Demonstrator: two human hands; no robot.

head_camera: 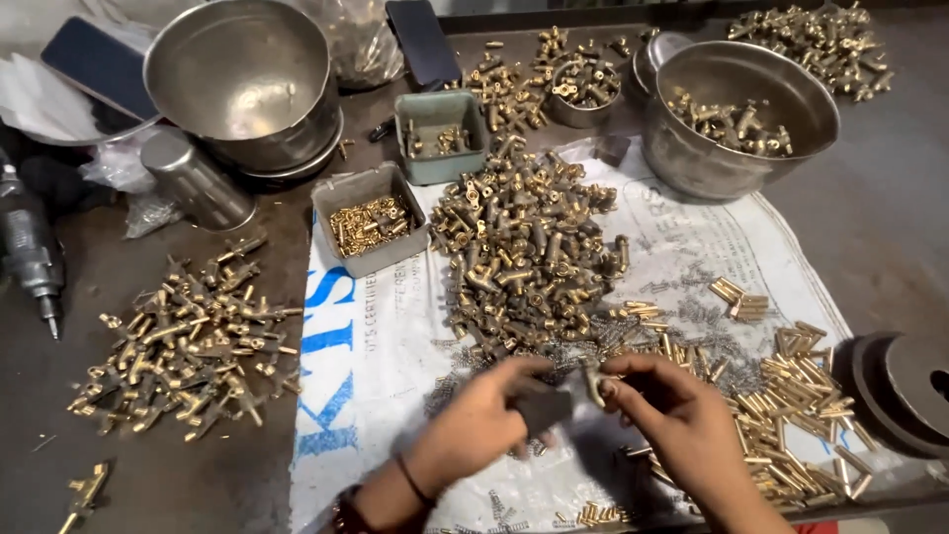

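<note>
My left hand grips a dark brass fitting over a white printed sack. My right hand pinches a small brass pin at the fitting's end. A big heap of brass fittings lies just beyond my hands. Small brass tubes are scattered to the right, and tiny steel springs are strewn between the heaps.
Assembled brass pieces lie at the left. Two small grey trays hold small parts. Steel bowls stand at the back left and back right. A power tool lies at the far left, a dark round part at the right.
</note>
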